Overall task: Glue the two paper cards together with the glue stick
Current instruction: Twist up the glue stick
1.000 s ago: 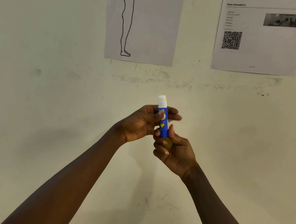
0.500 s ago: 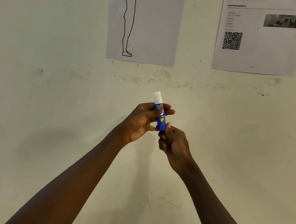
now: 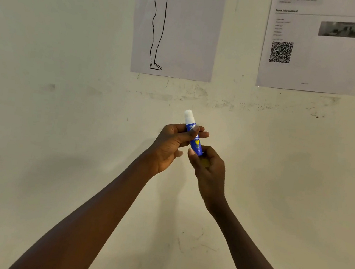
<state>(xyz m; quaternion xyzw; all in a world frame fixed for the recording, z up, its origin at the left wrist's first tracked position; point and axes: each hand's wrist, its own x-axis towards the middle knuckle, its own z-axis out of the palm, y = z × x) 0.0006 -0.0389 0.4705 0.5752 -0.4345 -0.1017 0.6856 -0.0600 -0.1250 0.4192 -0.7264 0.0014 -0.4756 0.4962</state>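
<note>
A blue glue stick (image 3: 195, 143) with a yellow heart on its label is held upright in front of a cream wall, its white glue tip bare and pointing up, tilted a little left. My left hand (image 3: 172, 143) pinches the blue barrel between thumb and fingers near its upper half. My right hand (image 3: 207, 167) grips the stick's bottom end with curled fingers, hiding the base. No paper cards are in view.
Two printed sheets hang on the wall above my hands: a line drawing of a standing figure (image 3: 177, 26) and an information sheet with a QR code (image 3: 315, 44). The wall below them is scuffed.
Both hands and the glue stick have shifted slightly left and up. My right hand has turned at the stick's base, and the yellow-green base seen one second ago is now hidden.
</note>
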